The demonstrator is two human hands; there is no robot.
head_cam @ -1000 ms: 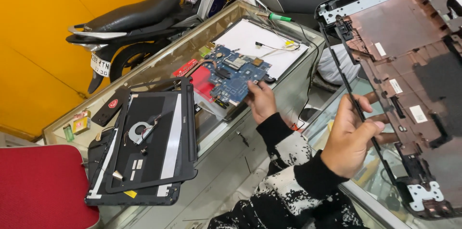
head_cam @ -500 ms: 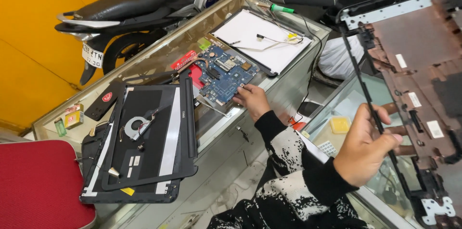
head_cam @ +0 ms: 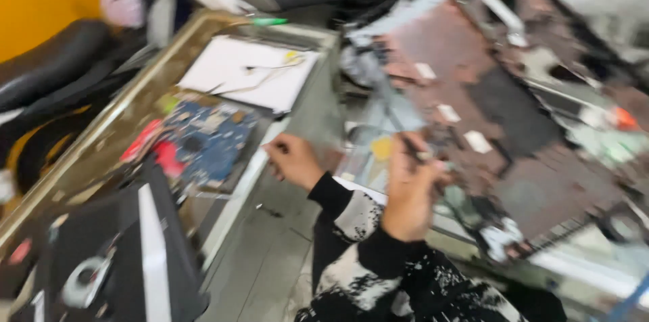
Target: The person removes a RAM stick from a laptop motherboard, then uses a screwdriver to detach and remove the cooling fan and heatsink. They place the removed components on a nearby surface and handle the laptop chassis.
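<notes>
Left hand [head_cam: 292, 161] curled, fingers bent; right hand [head_cam: 409, 190] raised, fingers closed; image blurred.

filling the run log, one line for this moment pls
left hand: beside blue circuit board | right hand: on laptop chassis | frame blurred
</notes>
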